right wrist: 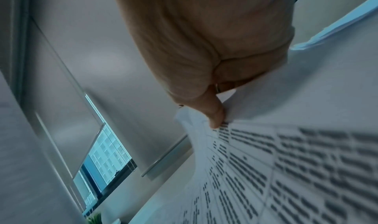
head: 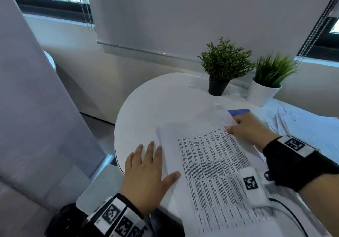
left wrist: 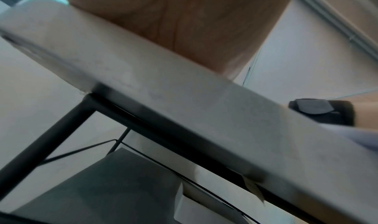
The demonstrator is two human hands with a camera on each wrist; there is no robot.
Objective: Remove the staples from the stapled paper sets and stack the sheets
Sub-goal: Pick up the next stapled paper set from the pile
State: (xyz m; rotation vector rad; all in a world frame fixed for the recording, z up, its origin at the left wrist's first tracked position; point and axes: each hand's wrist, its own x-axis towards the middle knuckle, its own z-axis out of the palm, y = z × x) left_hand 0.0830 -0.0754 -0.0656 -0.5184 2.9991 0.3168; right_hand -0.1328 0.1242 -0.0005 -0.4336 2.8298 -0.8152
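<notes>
A printed sheet (head: pixel 211 165) with a dense text table lies slanted on the round white table (head: pixel 156 104), over other white sheets. My right hand (head: pixel 244 126) pinches its far right corner between thumb and fingers; the right wrist view shows the thumb (right wrist: pixel 214 117) on the printed sheet (right wrist: pixel 286 171), its corner lifted. My left hand (head: pixel 146 170) lies flat with straight fingers on the sheets' left edge. A blue object (head: pixel 238 111) shows just beyond my right hand. The left wrist view shows only my palm (left wrist: pixel 184 25) above the table's edge (left wrist: pixel 184 98).
Two potted plants stand at the table's back: one in a black pot (head: pixel 218 87), one in a white pot (head: pixel 262 94). More loose white papers (head: pixel 302 126) lie at the right. A white device (head: pixel 255 187) with a cable rests on the sheet near my right wrist.
</notes>
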